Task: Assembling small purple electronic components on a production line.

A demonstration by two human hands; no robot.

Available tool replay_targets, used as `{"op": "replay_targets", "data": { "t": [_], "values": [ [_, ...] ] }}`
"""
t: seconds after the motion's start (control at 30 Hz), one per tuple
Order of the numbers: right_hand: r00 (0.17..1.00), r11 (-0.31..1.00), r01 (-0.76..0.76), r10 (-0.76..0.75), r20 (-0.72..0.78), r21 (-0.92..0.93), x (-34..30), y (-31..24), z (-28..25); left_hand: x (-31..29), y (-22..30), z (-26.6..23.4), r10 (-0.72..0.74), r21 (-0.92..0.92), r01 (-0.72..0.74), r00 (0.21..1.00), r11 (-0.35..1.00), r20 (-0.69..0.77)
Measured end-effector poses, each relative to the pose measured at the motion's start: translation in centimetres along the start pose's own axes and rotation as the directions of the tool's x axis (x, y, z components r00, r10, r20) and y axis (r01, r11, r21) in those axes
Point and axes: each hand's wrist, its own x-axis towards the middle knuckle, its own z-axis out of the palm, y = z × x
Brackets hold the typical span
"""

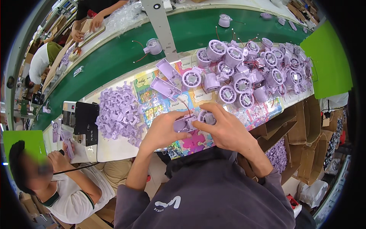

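Over the colourful printed mat (190, 143), my left hand (163, 129) closes around a lilac plastic handle shell (182, 124). My right hand (228, 129) grips a round lilac fan head (207, 117) with a slotted face, its fingers curled over the rim. The two pieces meet between my hands; whether they are joined is hidden by my fingers. A thin red wire (187, 105) sticks up from them. Just beyond lie two long hollow lilac shells (166, 88), and a single fan head (191, 79) sits beside them.
A large heap of wired fan heads (244, 72) covers the right side. Small lilac parts (119, 114) are piled at left, beside a black machine (87, 124). A green conveyor belt (194, 28) runs behind. A co-worker (72, 187) sits at left; cardboard boxes (305, 137) stand at right.
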Motion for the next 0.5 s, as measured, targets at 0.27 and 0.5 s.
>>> {"op": "replay_targets", "data": {
  "t": [0.27,0.5],
  "values": [
    [1.0,1.0,-0.013,0.012,-0.023,-0.004,0.0,0.4,1.0,0.3,-0.5,1.1,-0.029,-0.155,0.017,0.997,0.988,-0.072],
    [0.992,0.998,0.041,-0.046,-0.117,-0.043,1.0,0.5,1.9,0.3,-1.0,1.6,-0.073,-0.303,0.032,0.99,0.952,-0.123]
  ]
}}
